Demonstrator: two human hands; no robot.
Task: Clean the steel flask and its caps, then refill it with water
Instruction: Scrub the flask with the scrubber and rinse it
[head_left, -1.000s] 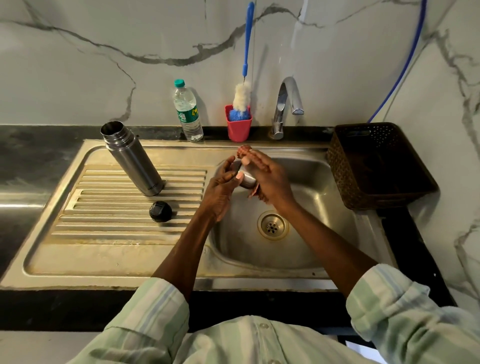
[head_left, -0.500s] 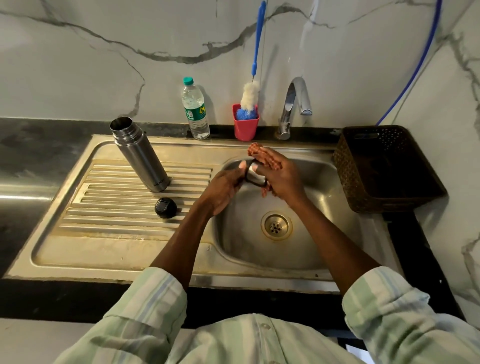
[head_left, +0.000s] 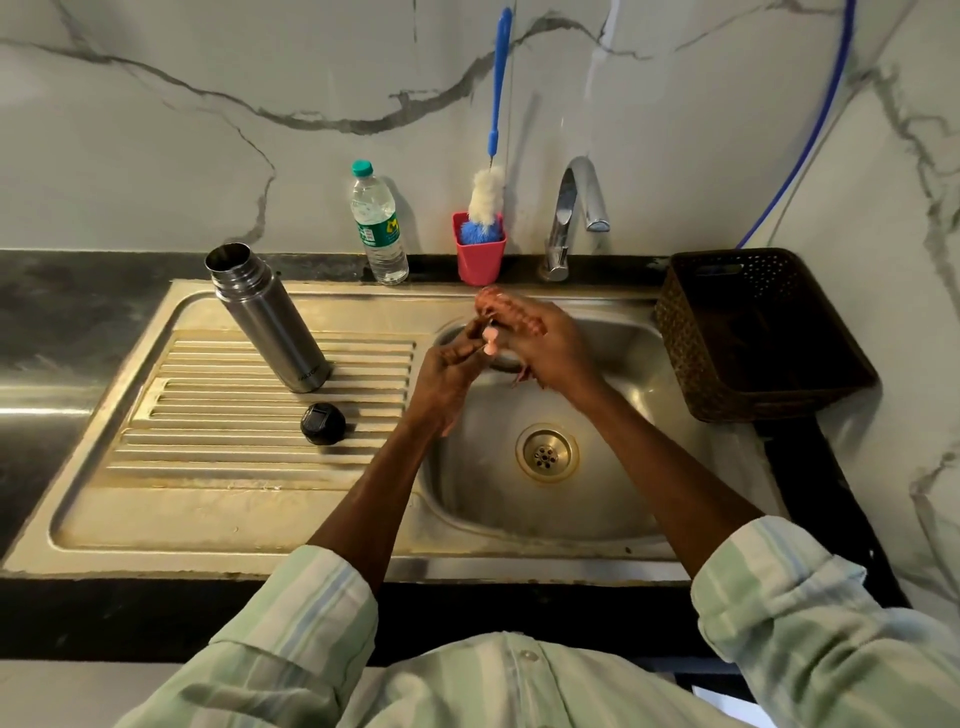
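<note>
Both hands are working over the basin's back-left edge. Left hand (head_left: 451, 364) is holding the steel cap (head_left: 500, 358) in a curled grip; right hand (head_left: 545, 345) is pinching a scrubber (head_left: 511, 309) against it. Flask (head_left: 267, 317) is standing open on the drainboard's back edge, black cap (head_left: 322, 424) just in front.

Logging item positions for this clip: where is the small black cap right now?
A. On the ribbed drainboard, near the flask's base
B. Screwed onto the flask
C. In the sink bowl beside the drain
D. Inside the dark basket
A: the black cap lies on the drainboard just in front of the open steel flask.
</note>
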